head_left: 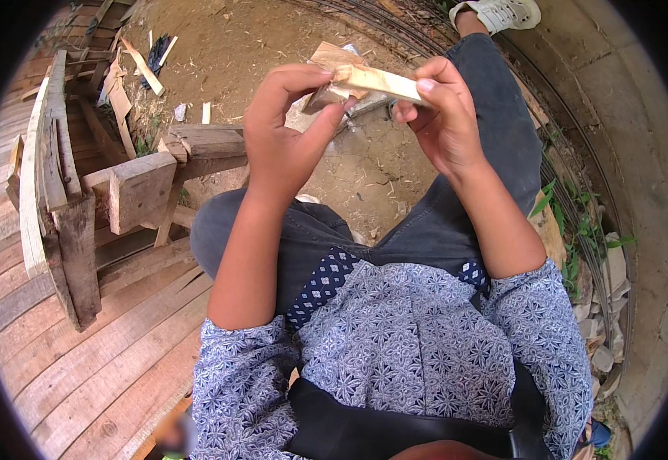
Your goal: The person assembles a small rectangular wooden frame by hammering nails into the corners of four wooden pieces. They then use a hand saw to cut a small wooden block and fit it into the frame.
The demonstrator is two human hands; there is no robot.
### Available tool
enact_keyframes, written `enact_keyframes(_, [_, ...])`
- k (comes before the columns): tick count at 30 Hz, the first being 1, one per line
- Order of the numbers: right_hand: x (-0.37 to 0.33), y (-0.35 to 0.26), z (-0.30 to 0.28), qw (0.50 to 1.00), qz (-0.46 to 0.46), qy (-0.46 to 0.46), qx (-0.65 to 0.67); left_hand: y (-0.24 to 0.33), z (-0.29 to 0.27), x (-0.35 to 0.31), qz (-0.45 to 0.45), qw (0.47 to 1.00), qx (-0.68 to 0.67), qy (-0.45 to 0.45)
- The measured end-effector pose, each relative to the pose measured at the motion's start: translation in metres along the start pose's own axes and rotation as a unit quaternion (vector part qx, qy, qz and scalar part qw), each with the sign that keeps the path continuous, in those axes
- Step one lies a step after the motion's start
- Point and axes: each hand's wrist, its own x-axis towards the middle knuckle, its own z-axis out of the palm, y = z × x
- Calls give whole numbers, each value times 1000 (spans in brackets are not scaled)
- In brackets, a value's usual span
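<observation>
A short, pale wooden strip [380, 81] is held up in front of me, slanting slightly down to the right. My right hand [447, 115] pinches its right end between thumb and fingers. At the strip's left end is my left hand [284, 126], the index fingertip against the wood and the thumb curled below it. Just beyond the hands, small pieces of wood [335, 55] lie low near the ground, partly hidden by the strip and my fingers.
To my left stands a rough wooden frame [142, 192] of beams and boards over wooden planks [142, 337]. Wood scraps [119, 107] litter the dirt ground [219, 46]. A concrete wall [640, 138] curves along the right, with long thin rods [579, 146] and green plants [571, 230] beside it.
</observation>
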Motion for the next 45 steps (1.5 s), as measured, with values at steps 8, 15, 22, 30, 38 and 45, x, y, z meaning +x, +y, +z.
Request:
enact_keyframes(8, [-3,0,0,992,4,-29,-120,4,1,-1,-45,997,-63,13])
enact_keyframes(15, [-3,6,7,964,-66,14,-256,4,-1,2,-15,1000,-19,-2])
enact_keyframes(22, [-6,-1,19,933,-108,20,-342,8,0,2,-67,996,-51,10])
enact_keyframes(30, [-7,7,-1,935,-129,-27,-329,-3,-15,6,-89,986,130,45])
enact_keyframes(38, [29,25,-43,945,-8,220,-242,-17,-38,16,-143,973,158,94])
enact_keyframes(45, [-3,-91,-77,903,-275,307,-119,-10,-16,8,-109,962,252,-4])
